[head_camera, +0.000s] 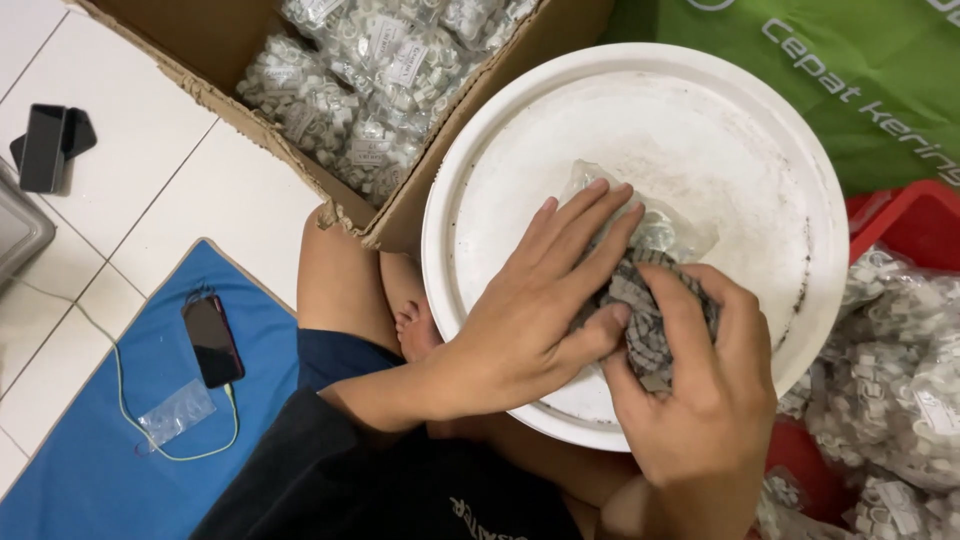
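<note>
- Clear plastic bag (640, 225) of small grey clips sits on the round white lid (720, 130), toward its near side, and I see both hands on it.
- Cardboard box (200, 40) at the upper left stands open and holds many filled bags of white clips (350, 90); its torn corner touches the lid's rim.
- Red crate (915, 220) on the right carries more filled bags (900, 370), some of them spilling over its near edge.
- My left hand (530, 320) lies flat over the bag, fingers spread and pointing up-right, pressing down rather than closed round it.
- My right hand (700, 400) comes in from below, its grip curled shut on the bunched grey clips (640, 310) inside the bag.
- Bare space on the lid lies beyond the bag, toward the far rim.
- Blue mat (90, 440) on the tiled floor at the left holds a phone (212, 340) on a green cable and a small empty bag (176, 412); two more phones (45, 145) lie further off.
</note>
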